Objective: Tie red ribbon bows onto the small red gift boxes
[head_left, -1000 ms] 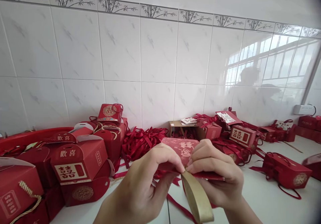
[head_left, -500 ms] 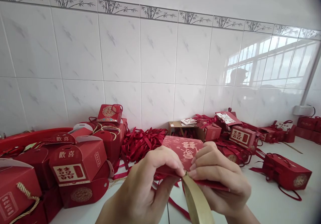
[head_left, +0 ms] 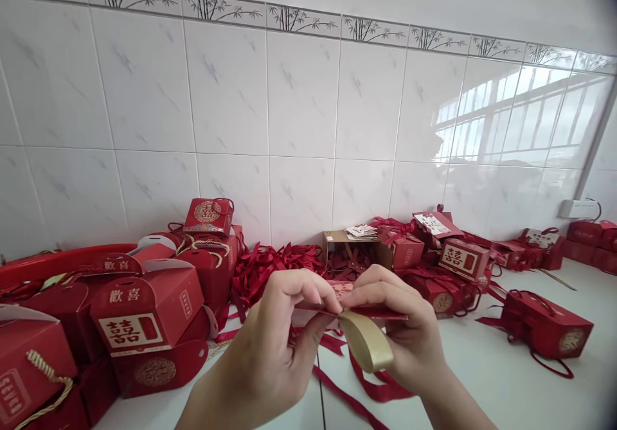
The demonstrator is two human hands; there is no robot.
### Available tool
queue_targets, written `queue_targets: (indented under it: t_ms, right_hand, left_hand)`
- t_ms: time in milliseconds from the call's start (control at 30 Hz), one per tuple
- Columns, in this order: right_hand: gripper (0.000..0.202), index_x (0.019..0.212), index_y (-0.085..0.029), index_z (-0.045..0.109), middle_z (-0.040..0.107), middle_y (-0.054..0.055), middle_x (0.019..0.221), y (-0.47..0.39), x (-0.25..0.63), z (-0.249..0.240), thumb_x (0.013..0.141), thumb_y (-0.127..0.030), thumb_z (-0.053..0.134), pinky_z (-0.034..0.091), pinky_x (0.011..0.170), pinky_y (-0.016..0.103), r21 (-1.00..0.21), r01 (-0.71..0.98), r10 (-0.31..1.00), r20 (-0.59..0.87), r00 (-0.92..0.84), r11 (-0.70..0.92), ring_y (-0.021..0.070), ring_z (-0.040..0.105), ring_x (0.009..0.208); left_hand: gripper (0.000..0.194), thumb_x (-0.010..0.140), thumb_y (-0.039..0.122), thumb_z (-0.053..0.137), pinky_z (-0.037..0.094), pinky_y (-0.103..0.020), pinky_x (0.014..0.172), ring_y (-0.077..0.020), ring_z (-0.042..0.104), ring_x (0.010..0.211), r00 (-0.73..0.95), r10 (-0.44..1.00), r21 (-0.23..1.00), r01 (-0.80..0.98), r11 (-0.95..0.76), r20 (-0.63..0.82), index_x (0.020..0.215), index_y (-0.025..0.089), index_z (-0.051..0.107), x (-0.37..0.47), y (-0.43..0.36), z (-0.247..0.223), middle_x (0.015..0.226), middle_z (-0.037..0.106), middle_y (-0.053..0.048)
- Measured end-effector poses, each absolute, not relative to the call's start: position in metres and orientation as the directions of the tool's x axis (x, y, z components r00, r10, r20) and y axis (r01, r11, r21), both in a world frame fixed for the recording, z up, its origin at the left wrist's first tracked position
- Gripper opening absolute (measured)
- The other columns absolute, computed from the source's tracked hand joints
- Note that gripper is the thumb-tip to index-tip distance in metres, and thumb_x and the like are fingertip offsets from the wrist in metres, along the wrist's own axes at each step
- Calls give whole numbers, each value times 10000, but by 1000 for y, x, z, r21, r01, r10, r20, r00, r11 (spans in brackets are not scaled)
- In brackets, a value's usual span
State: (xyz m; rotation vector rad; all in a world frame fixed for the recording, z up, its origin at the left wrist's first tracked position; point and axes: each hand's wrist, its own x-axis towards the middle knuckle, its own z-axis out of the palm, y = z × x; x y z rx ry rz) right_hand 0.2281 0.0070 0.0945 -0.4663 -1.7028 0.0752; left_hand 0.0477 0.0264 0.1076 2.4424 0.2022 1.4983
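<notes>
Visibly, the left hand (head_left: 272, 343) and right hand (head_left: 407, 327) each pinch the red card (head_left: 341, 286), the gold ribbon (head_left: 370, 344) looping from their fingertips down-right.

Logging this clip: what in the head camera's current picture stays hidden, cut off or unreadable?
- Head view, hidden: where the upper end of the gold ribbon goes; the left hand and right hand cover it.
- Head view, hidden: most of the held red piece, behind the same hands.
- Head view, cut off: the front-left box, by the left edge.
- Head view, too small: print on the white cards atop the carton.
</notes>
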Motion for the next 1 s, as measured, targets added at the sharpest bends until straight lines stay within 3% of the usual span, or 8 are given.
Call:
queue_targets:
  t_ms: [200, 367, 500, 600, 700, 767, 900, 1000]
  right_hand:
    - [82, 780, -188, 670, 552, 9, 734, 6, 222, 93, 729, -126, 680, 447, 537, 238, -322, 265, 343, 938, -39, 909, 119, 535, 623]
    - [60, 691, -186, 669, 553, 2, 698, 7, 218, 94, 720, -138, 692, 429, 499, 217, -485, 204, 490, 871, 32, 850, 108, 530, 593]
    - [24, 765, -198, 718, 609, 31, 829, 6, 232, 101, 750, -182, 708, 486, 611, 237, -601, 244, 642, 750, -157, 761, 136, 591, 735]
    - [66, 807, -209, 750, 620, 34, 848, 1, 249, 109, 760, -247, 725, 499, 666, 256, -601, 381, 711, 612, -347, 703, 141, 593, 754]
    - [133, 786, -178, 754, 600, 30, 757, 0, 260, 113, 781, -301, 702, 466, 537, 230, -627, 432, 761, 508, -404, 648, 118, 555, 633]
    - [200, 719, -146, 731, 588, 26, 711, 8, 265, 111, 785, -329, 689, 416, 438, 211, -726, 379, 811, 437, -389, 573, 92, 522, 534]
    - [313, 613, -127, 660, 526, -19, 469, 43, 283, 101, 764, -399, 696, 364, 347, 188, -926, 231, 952, 272, -139, 298, 66, 447, 371]
    - [245, 719, -137, 683, 629, 0, 587, 74, 305, 93, 685, -366, 765, 516, 473, 188, -883, -42, 821, 415, 392, 467, 94, 584, 488]
  left_hand:
    - [389, 834, -41, 454, 550, -277, 768, -132, 588, 866, 463, 277, 311, 4, -950, 842, 1057, 263, 359, 46, 24, 107, 934, 540, -13]
    - [347, 852, 9, 461, 566, -241, 695, -126, 622, 832, 429, 391, 412, 47, -910, 815, 1049, 272, 348, 46, 23, 109, 933, 565, -5]
    - [255, 840, 72, 524, 552, -276, 753, -165, 633, 911, 467, 417, 319, 276, -906, 780, 1009, 251, 459, 38, 28, 113, 944, 591, -20]
    - [201, 845, 121, 543, 535, -283, 787, -179, 635, 944, 524, 420, 238, 379, -894, 741, 1000, 248, 535, 33, 30, 115, 1003, 604, -31]
    - [339, 862, 168, 541, 528, -269, 733, -168, 634, 886, 550, 462, 290, 373, -881, 696, 1178, 273, 478, 34, 31, 114, 1040, 608, -34]
    - [468, 855, 180, 558, 510, -293, 779, -174, 611, 901, 492, 496, 318, 403, -858, 716, 1283, 287, 401, 36, 32, 114, 1033, 593, -30]
    - [575, 826, 178, 602, 434, -350, 915, -185, 556, 924, 253, 486, 359, 416, -835, 837, 1340, 280, 364, 36, 29, 121, 971, 553, -17]
    - [578, 816, 161, 604, 421, -340, 887, -183, 531, 876, 187, 441, 370, 320, -872, 878, 1336, 276, 379, 31, 22, 126, 939, 537, -12]
